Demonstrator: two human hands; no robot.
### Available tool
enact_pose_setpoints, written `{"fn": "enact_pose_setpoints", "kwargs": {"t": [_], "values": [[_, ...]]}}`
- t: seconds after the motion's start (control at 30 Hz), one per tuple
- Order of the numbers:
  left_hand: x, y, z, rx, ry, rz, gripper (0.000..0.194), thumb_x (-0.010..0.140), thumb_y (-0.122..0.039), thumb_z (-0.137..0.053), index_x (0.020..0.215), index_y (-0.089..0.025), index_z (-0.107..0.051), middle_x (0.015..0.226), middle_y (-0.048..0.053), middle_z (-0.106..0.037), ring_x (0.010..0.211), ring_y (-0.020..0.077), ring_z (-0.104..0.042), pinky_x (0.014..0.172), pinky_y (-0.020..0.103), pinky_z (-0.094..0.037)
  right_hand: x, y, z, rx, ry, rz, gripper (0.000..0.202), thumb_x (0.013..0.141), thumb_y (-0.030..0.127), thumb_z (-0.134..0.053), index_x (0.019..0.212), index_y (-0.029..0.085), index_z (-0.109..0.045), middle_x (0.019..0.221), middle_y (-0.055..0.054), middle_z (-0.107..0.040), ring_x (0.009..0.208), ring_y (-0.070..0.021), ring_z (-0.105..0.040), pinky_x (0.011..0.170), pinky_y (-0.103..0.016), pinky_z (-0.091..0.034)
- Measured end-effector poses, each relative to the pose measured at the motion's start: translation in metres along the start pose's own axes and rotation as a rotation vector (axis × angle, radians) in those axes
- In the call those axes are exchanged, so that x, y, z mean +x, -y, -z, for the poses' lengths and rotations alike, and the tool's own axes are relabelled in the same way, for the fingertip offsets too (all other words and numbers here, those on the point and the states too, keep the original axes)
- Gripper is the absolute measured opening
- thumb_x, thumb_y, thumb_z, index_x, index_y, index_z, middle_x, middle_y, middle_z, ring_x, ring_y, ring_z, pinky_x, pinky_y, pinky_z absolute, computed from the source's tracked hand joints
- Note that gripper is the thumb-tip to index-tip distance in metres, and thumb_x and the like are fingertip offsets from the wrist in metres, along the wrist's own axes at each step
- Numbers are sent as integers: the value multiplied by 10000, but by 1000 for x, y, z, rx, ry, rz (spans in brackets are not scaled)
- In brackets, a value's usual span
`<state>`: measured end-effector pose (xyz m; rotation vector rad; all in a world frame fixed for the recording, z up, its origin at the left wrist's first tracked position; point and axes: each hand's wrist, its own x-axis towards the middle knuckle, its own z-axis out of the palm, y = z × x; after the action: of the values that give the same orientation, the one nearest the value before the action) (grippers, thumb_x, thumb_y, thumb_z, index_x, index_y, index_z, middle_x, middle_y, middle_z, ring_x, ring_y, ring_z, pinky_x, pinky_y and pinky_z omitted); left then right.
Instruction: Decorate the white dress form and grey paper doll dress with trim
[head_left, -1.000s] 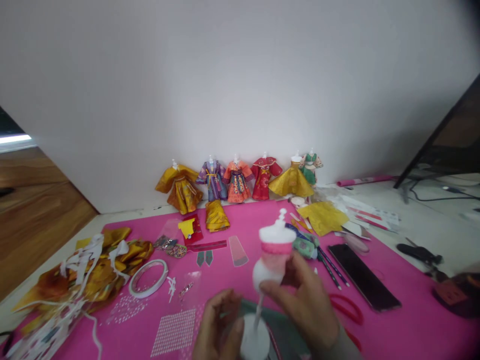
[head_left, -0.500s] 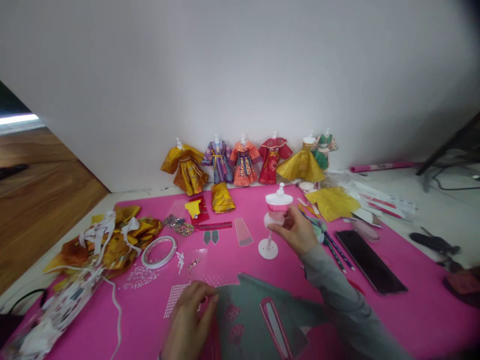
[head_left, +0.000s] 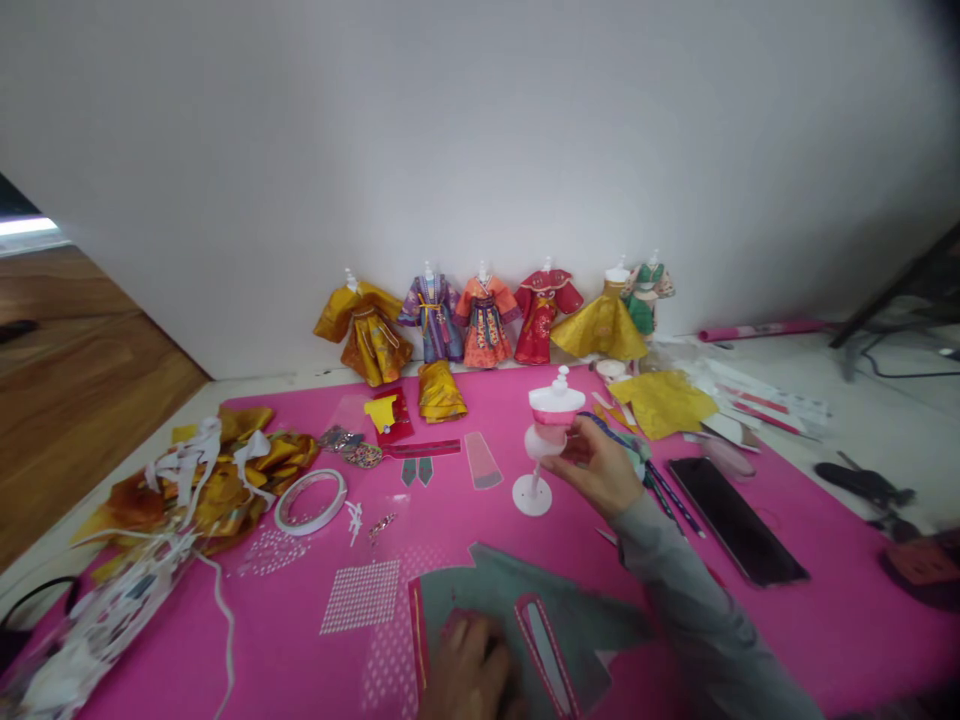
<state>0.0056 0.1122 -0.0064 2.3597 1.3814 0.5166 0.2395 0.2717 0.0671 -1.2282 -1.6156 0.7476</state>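
My right hand is closed around the side of a small white doll dress form with a pink band across its chest. The form stands upright on its round base. My left hand lies on a grey-green garment piece with a red-edged slit, its fingers curled down. What its fingertips hold, if anything, is hidden. Close to that hand is a sheet of small white beads. A pale pink trapezoid cloth piece lies left of the dress form.
Several dressed doll forms, one in a red dress, line the wall. Golden fabric and a tape roll lie left. A phone, pencils and yellow cloth lie right on the pink mat.
My left hand has moved right, from beside the bead sheet onto the grey-green piece, uncovering the sheet. My right hand stays on the dress form. The view has shifted slightly.
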Motion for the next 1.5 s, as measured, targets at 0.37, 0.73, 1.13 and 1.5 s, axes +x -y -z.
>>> {"fn": "enact_pose_setpoints", "kwargs": {"t": [0.37, 0.73, 1.13, 1.5], "values": [[-15, 6, 6, 30, 126, -93, 305, 638, -152, -803, 884, -234, -641, 1069, 62, -672, 930, 260, -636, 783, 354, -531, -111, 36, 26, -336, 304, -99, 148, 755, 112, -576, 684, 233, -625, 697, 16, -630, 648, -159, -604, 597, -274, -433], [-11, 0, 1, 26, 132, -66, 105, 812, -112, -639, 805, -215, -619, 1043, 82, -687, 928, 280, -641, 773, 424, -533, -180, 3, -6, -519, 472, -64, 227, 698, 42, -577, 794, 235, -649, 867, -30, -600, 841, -218, -568, 758, -343, -445], [5, -2, 54, -666, 140, 292, 187, 953, -359, -431, 807, -252, -478, 903, 17, -677, 993, 201, -611, 885, 303, -454, -160, 26, 8, -126, 413, -126, 179, 927, 253, -513, 807, 219, -642, 959, -49, -635, 912, -190, -603, 794, -289, -447], [50, -16, 70, -1155, 127, 585, 471, 787, -627, -595, 1006, -214, -542, 655, -80, -445, 582, 103, -380, 568, 232, -322, -137, 35, -7, 306, 74, -451, 302, 925, 525, -464, 836, 243, -528, 674, 38, -425, 603, -145, -402, 521, -227, -372]]}}
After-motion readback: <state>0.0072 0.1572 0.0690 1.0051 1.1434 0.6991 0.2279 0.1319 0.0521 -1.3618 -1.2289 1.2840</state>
